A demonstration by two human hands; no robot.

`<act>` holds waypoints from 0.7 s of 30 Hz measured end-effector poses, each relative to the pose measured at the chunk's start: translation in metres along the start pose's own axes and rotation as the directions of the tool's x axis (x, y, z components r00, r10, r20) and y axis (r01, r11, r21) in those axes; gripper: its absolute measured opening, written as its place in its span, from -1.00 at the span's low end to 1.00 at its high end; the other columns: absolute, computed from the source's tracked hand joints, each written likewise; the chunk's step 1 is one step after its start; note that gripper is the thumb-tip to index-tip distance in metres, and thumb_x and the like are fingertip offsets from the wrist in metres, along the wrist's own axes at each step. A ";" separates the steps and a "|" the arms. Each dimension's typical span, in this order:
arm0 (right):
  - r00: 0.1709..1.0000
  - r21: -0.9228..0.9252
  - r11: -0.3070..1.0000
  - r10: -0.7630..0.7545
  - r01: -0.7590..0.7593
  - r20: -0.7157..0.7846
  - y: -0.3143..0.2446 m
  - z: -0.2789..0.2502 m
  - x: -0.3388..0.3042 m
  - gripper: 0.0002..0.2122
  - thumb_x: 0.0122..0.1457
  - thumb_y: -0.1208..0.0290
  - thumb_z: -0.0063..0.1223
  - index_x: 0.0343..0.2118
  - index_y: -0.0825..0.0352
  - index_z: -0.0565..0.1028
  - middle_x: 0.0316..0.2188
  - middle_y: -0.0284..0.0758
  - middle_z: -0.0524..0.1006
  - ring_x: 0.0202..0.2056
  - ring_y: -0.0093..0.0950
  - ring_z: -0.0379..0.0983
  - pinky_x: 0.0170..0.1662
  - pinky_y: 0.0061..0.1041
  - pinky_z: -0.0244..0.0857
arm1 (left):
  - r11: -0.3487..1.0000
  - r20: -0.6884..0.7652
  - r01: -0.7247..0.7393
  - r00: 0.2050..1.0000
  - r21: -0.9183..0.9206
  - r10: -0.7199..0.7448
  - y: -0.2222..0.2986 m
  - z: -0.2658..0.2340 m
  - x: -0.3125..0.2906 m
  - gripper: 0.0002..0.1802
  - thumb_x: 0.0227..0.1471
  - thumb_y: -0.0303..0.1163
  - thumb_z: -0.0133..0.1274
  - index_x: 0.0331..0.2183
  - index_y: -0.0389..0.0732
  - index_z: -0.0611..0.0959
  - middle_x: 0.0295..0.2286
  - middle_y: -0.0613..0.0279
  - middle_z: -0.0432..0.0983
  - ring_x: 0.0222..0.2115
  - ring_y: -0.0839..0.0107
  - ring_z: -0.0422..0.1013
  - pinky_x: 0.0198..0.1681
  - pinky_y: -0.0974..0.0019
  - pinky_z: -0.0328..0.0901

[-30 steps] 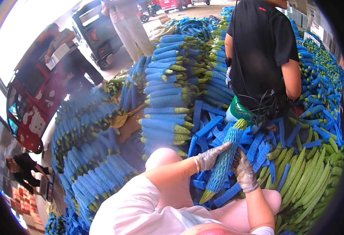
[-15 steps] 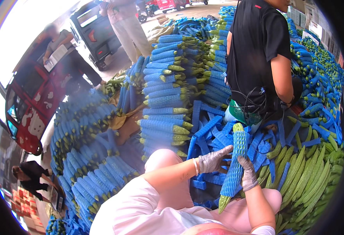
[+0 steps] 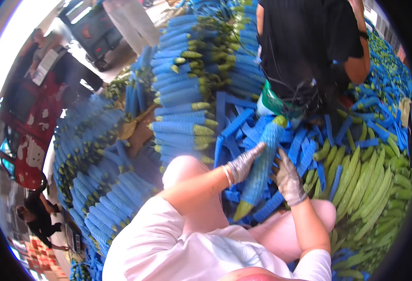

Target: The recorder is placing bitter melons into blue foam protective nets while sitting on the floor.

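Right now both gloved hands work on 1 long green gourd (image 3: pixel 260 168) wrapped in a blue foam net sleeve. The gourd stands tilted, its bare green tip low near the person's knee and its other green end up toward the co-worker in black (image 3: pixel 309 47). The left hand (image 3: pixel 243 162) lies against the left side of the sleeved gourd, fingers stretched flat along the netting rather than curled round it. The right hand (image 3: pixel 288 178) presses the gourd's right side, fingers spread fairly wide, so the gourd is held between the 2 palms. Whether either thumb wraps behind the gourd cannot be told.

Right of the gourd lies a heap of bare green gourds (image 3: pixel 365 187), unsleeved, side by side. Just behind the gourd, loose blue net sleeves (image 3: pixel 236 122) lie scattered in a jumble. Left of the gourd and farther back, stacks of sleeved gourds (image 3: pixel 182 107) are piled in rows with their green ends showing. More such stacks (image 3: pixel 107 196) curve round well to the gourd's left.

Directly beyond the gourd's upper end, the co-worker in black stands bent over the sleeves, with a green and white thing (image 3: pixel 271 103) at the waist, too blurred to tell. Far left of the gourd stands a red vehicle (image 3: pixel 23 131).
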State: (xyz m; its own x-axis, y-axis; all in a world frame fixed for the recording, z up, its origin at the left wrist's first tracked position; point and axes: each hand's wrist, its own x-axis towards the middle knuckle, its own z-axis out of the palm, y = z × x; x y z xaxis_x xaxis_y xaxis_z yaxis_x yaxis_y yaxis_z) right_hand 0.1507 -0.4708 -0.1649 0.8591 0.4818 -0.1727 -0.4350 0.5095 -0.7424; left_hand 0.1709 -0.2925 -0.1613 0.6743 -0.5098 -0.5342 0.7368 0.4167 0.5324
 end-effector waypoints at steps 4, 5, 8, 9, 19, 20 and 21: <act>0.996 -0.037 0.998 -0.039 0.042 0.078 -0.013 0.016 0.005 -0.29 0.11 -0.10 -0.12 0.20 0.31 0.06 0.06 -0.23 0.26 -0.01 -0.42 0.28 0.05 -0.37 0.17 | 0.995 0.110 -0.072 0.991 -0.069 0.079 0.009 -0.014 -0.004 -0.27 -0.05 0.26 -0.06 -0.07 -0.16 0.46 -0.22 0.13 0.46 -0.26 0.33 0.41 -0.20 0.19 0.37; 0.999 -0.036 0.999 -0.027 0.028 0.036 -0.016 0.017 0.006 -0.33 0.12 -0.08 -0.10 0.16 0.30 0.13 0.02 -0.24 0.30 -0.02 -0.41 0.28 0.05 -0.36 0.16 | 0.987 0.107 -0.153 0.982 -0.054 0.158 0.009 -0.011 -0.006 -0.24 -0.05 0.27 -0.08 -0.06 -0.19 0.45 -0.19 0.13 0.45 -0.20 0.33 0.40 -0.14 0.19 0.34; 0.997 -0.055 0.998 -0.032 0.028 -0.073 -0.017 0.008 0.006 -0.43 0.10 0.01 -0.01 0.09 0.28 0.24 -0.09 -0.28 0.38 -0.06 -0.44 0.32 0.02 -0.38 0.20 | 0.988 0.169 -0.127 0.979 0.085 0.111 0.016 0.006 -0.013 -0.12 -0.05 0.32 -0.12 0.05 -0.24 0.33 -0.06 0.11 0.36 -0.09 0.27 0.34 -0.02 0.12 0.26; 0.995 -0.077 0.997 -0.037 0.030 -0.091 -0.015 0.004 0.007 -0.47 0.08 0.07 0.06 0.05 0.27 0.29 -0.15 -0.32 0.42 -0.10 -0.47 0.34 -0.01 -0.41 0.24 | 0.990 0.163 -0.113 0.982 0.084 0.098 0.016 0.010 -0.015 -0.10 -0.05 0.32 -0.13 0.07 -0.24 0.30 -0.04 0.09 0.33 -0.09 0.25 0.34 -0.01 0.10 0.25; 0.964 0.020 0.998 0.055 -0.052 -0.259 -0.017 -0.004 0.001 -0.56 -0.01 0.26 0.18 -0.06 0.25 0.34 -0.37 -0.32 0.48 -0.35 -0.52 0.44 -0.28 -0.50 0.40 | 0.976 0.034 -0.086 0.996 0.201 0.080 0.010 -0.003 -0.002 -0.24 0.04 0.20 -0.14 0.08 -0.16 0.28 -0.04 0.08 0.31 -0.10 0.22 0.33 -0.04 0.05 0.27; 0.971 0.012 1.000 0.025 -0.023 -0.237 -0.017 -0.003 0.002 -0.55 -0.01 0.26 0.18 -0.06 0.25 0.33 -0.35 -0.32 0.47 -0.33 -0.52 0.44 -0.27 -0.50 0.39 | 0.973 -0.009 -0.076 0.997 0.216 0.080 0.010 -0.004 -0.001 -0.24 0.03 0.21 -0.12 0.08 -0.15 0.29 -0.05 0.09 0.31 -0.11 0.23 0.34 -0.05 0.06 0.28; 0.981 0.002 1.000 -0.004 0.004 -0.194 -0.018 -0.002 0.004 -0.52 0.03 0.19 0.14 0.00 0.26 0.30 -0.25 -0.31 0.45 -0.22 -0.50 0.41 -0.14 -0.45 0.35 | 0.974 -0.014 -0.078 0.996 0.211 0.083 0.008 -0.004 -0.001 -0.24 0.03 0.21 -0.12 0.08 -0.15 0.29 -0.05 0.09 0.31 -0.11 0.23 0.34 -0.05 0.06 0.28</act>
State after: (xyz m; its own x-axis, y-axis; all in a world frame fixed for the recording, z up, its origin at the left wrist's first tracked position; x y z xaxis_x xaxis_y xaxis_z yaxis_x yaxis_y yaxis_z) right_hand 0.1620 -0.4796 -0.1539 0.8967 0.3322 -0.2924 -0.4319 0.5127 -0.7420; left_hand 0.1765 -0.2855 -0.1591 0.7336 -0.4632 -0.4972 0.6550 0.2869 0.6991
